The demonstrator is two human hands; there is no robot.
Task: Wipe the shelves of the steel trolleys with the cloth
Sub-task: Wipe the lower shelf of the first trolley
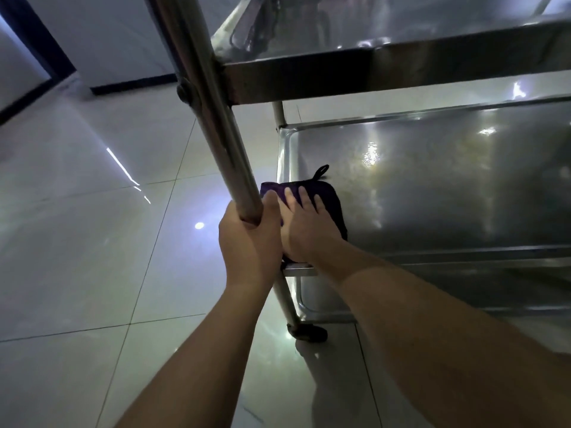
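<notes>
A steel trolley stands in front of me with an upper shelf (pixel 401 61) and a lower shelf (pixel 448 186). A folded dark purple cloth (pixel 332 196) with a small loop lies on the lower shelf's near left corner. My right hand (pixel 306 223) presses flat on the cloth, fingers straight and spread. My left hand (pixel 247 242) grips the trolley's near left upright post (pixel 213 118), fingers curled round it. Part of the cloth is hidden under my right hand and behind my left hand.
The trolley rests on a glossy tiled floor (pixel 92 242), with a black caster wheel (pixel 309 332) under the near left leg. A white wall with a dark skirting (pixel 133 84) runs at the back left. Lamp reflections glint on the steel.
</notes>
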